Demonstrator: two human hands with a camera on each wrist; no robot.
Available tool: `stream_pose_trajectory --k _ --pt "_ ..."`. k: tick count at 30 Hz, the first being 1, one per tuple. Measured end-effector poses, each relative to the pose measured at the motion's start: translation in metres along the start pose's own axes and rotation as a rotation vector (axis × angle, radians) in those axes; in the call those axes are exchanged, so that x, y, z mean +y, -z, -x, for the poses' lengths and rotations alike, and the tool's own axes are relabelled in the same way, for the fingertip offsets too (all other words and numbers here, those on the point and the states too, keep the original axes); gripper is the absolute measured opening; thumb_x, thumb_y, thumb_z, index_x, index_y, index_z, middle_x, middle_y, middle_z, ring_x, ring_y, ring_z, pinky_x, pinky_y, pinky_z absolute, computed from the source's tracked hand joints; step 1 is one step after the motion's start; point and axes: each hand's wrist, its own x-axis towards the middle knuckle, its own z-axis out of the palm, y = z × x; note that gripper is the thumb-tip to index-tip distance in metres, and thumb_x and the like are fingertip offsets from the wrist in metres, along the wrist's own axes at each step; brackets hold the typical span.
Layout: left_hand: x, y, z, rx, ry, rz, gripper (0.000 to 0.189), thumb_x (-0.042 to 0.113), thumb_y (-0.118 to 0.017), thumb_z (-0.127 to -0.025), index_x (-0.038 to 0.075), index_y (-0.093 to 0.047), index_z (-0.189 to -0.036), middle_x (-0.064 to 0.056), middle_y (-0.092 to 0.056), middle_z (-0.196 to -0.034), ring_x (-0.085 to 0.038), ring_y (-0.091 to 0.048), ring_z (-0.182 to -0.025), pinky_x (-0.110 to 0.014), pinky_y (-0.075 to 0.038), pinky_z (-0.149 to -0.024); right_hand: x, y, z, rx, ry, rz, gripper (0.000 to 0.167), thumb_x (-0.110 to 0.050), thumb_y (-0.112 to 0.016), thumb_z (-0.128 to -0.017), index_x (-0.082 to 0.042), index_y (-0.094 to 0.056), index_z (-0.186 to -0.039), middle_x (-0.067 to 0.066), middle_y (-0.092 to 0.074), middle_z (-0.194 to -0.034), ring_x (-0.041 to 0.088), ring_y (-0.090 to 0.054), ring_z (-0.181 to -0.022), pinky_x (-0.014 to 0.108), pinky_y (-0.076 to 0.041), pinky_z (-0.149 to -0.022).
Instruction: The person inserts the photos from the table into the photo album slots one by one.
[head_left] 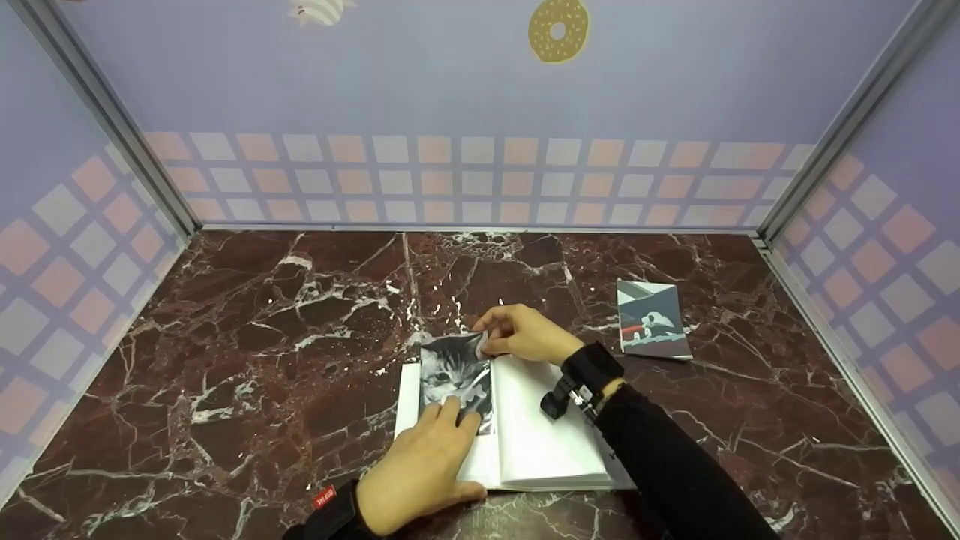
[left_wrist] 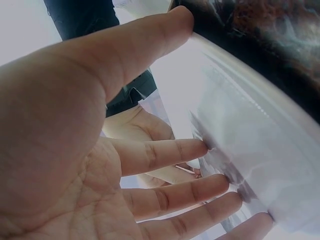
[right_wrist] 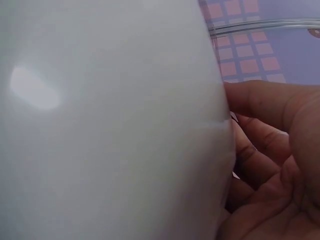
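An album (head_left: pixel 555 427) with white pages lies open on the marbled table. On its left page, a black-and-white cat picture (head_left: pixel 452 367) lies with its top edge sticking out past the page's far edge. Glare shows a clear sleeve over the lower part of the picture. My left hand (head_left: pixel 431 457) rests its extended fingers on the lower picture, thumb at the page's near edge; the left wrist view shows these fingertips (left_wrist: pixel 202 148) against the glossy sleeve. At the picture's upper right corner, my right hand (head_left: pixel 529 334) pinches with thumb and curled fingers. A white page (right_wrist: pixel 120 120) fills much of the right wrist view.
A second picture card (head_left: pixel 654 322), dark with a white figure, lies to the right beyond the album. Patterned panels (head_left: pixel 480 180) enclose the table (head_left: pixel 262 390) at the back and both sides.
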Motion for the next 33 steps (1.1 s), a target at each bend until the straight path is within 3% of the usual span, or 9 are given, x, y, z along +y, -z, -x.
stream_pose_trajectory --k 7,18,27,33 --pt "0.0005 0.0006 0.0005 -0.009 0.004 -0.003 0.09 0.054 -0.095 -0.071 0.002 -0.063 -0.138 -0.021 -0.063 -0.131 -0.04 -0.065 -0.116 -0.053 -0.067 -0.077 0.002 -0.0009 -0.0008 0.001 0.008 0.03 0.021 -0.016 -0.079 -0.097 -0.012 -0.077 -0.117 -0.005 -0.072 -0.081 0.006 -0.055 -0.068 0.022 -0.043 -0.063" --pt "-0.0003 -0.0016 0.0005 0.031 -0.013 -0.033 0.089 0.055 -0.096 -0.07 0.002 -0.065 -0.135 -0.018 -0.063 -0.125 -0.035 -0.065 -0.112 -0.048 -0.067 -0.071 0.0011 -0.0018 0.0011 -0.03 0.054 0.028 0.015 -0.012 -0.078 -0.096 -0.01 -0.081 -0.111 0.006 -0.08 -0.094 0.005 -0.06 -0.073 0.019 -0.046 -0.067" --pt "0.0003 -0.0002 -0.0007 -0.017 0.015 0.007 0.091 0.052 -0.097 -0.069 0.001 -0.064 -0.137 -0.024 -0.061 -0.138 -0.042 -0.064 -0.121 -0.054 -0.067 -0.077 -0.0016 -0.0017 0.0038 -0.08 0.102 0.063 0.013 -0.018 -0.077 -0.099 -0.013 -0.082 -0.11 0.006 -0.079 -0.093 0.005 -0.057 -0.072 0.019 -0.045 -0.067" --pt "0.0007 0.0007 -0.0013 -0.041 0.023 0.006 0.09 0.053 -0.096 -0.069 0.002 -0.064 -0.137 -0.023 -0.06 -0.138 -0.041 -0.065 -0.119 -0.051 -0.068 -0.074 -0.0025 -0.0017 0.0041 -0.104 0.118 0.092 0.013 -0.019 -0.078 -0.099 -0.014 -0.082 -0.11 0.005 -0.082 -0.099 0.002 -0.063 -0.078 0.019 -0.051 -0.075"
